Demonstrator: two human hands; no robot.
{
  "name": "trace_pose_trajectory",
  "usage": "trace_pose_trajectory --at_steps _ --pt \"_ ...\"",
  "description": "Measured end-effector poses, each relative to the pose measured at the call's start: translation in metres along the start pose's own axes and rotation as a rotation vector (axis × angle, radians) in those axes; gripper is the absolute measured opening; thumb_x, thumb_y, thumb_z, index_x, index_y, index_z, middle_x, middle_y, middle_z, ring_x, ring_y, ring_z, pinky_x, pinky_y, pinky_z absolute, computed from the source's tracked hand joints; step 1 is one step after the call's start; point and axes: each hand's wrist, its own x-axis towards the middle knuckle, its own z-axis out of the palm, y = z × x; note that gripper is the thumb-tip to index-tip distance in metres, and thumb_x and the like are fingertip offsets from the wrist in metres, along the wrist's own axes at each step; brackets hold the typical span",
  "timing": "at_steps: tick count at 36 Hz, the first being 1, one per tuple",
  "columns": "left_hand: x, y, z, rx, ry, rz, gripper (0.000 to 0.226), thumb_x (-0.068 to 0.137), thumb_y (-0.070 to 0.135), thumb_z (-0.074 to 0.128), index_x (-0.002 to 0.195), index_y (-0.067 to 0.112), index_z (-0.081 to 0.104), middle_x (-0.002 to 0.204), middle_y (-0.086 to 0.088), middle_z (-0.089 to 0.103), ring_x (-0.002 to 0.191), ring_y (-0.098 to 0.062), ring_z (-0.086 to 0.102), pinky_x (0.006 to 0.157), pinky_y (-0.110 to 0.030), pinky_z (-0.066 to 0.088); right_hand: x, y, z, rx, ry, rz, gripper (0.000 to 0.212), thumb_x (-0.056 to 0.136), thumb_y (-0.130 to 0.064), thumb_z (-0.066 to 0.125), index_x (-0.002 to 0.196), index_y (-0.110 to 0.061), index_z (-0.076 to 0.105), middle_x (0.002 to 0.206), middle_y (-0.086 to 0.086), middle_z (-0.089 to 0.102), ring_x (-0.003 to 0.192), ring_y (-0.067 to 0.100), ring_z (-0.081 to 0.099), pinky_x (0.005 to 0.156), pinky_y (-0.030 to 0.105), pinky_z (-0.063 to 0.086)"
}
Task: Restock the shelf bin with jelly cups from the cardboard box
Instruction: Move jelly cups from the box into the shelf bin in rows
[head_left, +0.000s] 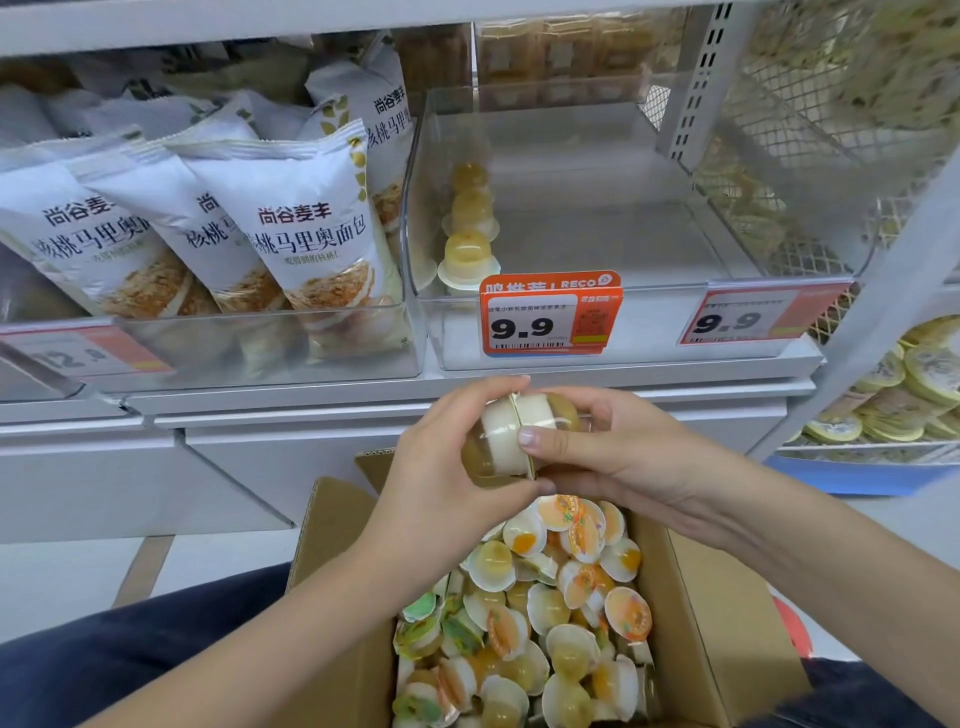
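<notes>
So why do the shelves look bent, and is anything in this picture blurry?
Head view: the wide-angle lens bows the shelf edge and tilts the upright. The top corners smear soft, while the hands' jelly cups and price tag stay sharp. Lighting is even, with soft glare on the clear bin.

Yellow-and-white jelly cups (519, 434), brown cardboard box (717, 623)
</notes>
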Motion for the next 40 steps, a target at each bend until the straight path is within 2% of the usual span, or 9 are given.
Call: trace_pose_trajectory --at_steps 9,16,18,21,25,28,32,36,40 --pt "-0.001 -0.006 0.004 0.193 -0.064 0.142 0.084 0.070 0.033 0.081 0.142 0.029 0.038 0.127 0.014 0.053 0.118 0.001 0.047 0.099 -0.008 0.034 -0.002 -0.003 -0.002 -0.068 0.046 0.018 0.035 0.081 -0.006 0.068 0.116 -0.011 0.065 0.104 0.015 0.071 0.088 0.021 0.070 0.078 0.033 0.059" --pt "0.016 0.001 -0.015 0.269 -0.220 0.013 0.106 0.071 0.040 0.078 0.148 0.041 0.005 0.144 0.019 0.034 0.131 0.002 0.033 0.107 -0.016 0.029 -0.008 -0.031 -0.001 -0.241 0.197 -0.146 0.032 0.071 -0.011 0.077 0.101 -0.021 0.071 0.093 0.003 0.073 0.080 0.012 0.069 0.068 0.025 0.058" --pt "0.024 -0.002 -0.029 0.265 -0.176 -0.076 0.090 0.072 0.035 0.078 0.145 0.034 0.024 0.135 0.017 0.044 0.120 0.000 0.046 0.099 -0.022 0.041 -0.016 -0.052 -0.005 -0.372 0.281 -0.326 0.039 0.058 -0.020 0.080 0.095 -0.027 0.070 0.082 -0.007 0.073 0.071 0.003 0.067 0.062 0.015 0.053" --pt "0.035 -0.009 -0.047 0.380 -0.129 -0.084 0.049 0.079 0.027 0.073 0.122 0.029 0.049 0.122 0.011 0.052 0.103 -0.001 0.051 0.085 -0.020 0.043 -0.011 -0.089 -0.014 -0.491 0.403 -0.533 0.038 0.065 -0.013 0.082 0.097 -0.027 0.069 0.077 -0.011 0.068 0.062 -0.005 0.060 0.057 0.009 0.047" --pt "0.054 -0.014 -0.057 0.475 -0.129 -0.105 0.047 0.080 0.025 0.071 0.122 0.024 0.049 0.120 0.007 0.053 0.107 -0.012 0.051 0.087 -0.026 0.041 0.035 -0.132 -0.028 -0.871 0.449 -0.533 0.047 0.063 -0.031 0.085 0.107 -0.031 0.067 0.099 -0.007 0.067 0.086 0.006 0.062 0.085 0.026 0.052" --pt "0.061 -0.015 -0.057 0.440 -0.121 -0.109 0.045 0.080 0.023 0.070 0.120 0.021 0.049 0.112 0.007 0.054 0.107 -0.016 0.052 0.090 -0.033 0.045 0.077 -0.150 -0.028 -1.296 0.307 -0.484 0.064 0.057 -0.050 0.077 0.116 -0.031 0.062 0.113 -0.008 0.063 0.102 0.010 0.057 0.088 0.025 0.044" --pt "0.061 -0.016 -0.052 0.454 -0.167 -0.122 0.043 0.084 0.025 0.065 0.122 0.024 0.046 0.121 0.006 0.052 0.110 -0.017 0.050 0.090 -0.039 0.046 0.119 -0.153 -0.020 -1.709 -0.049 -0.488 0.058 0.066 -0.034 0.080 0.120 -0.023 0.060 0.109 -0.007 0.061 0.093 0.011 0.053 0.077 0.021 0.036" --pt "0.063 -0.017 -0.047 0.510 -0.259 -0.144 0.043 0.087 0.030 0.059 0.126 0.028 0.040 0.127 0.008 0.046 0.115 -0.015 0.049 0.090 -0.039 0.047 0.141 -0.149 -0.013 -1.816 -0.309 -0.455 0.061 0.067 -0.036 0.080 0.122 -0.020 0.059 0.118 -0.004 0.062 0.103 0.015 0.057 0.083 0.021 0.040" --pt "0.067 -0.021 -0.048 0.524 -0.286 -0.157 0.040 0.090 0.033 0.055 0.126 0.032 0.038 0.129 0.011 0.046 0.117 -0.013 0.049 0.090 -0.037 0.046 0.154 -0.144 -0.013 -1.834 -0.413 -0.468 0.065 0.066 -0.036 0.081 0.123 -0.017 0.059 0.120 0.002 0.062 0.106 0.022 0.058 0.092 0.036 0.046"
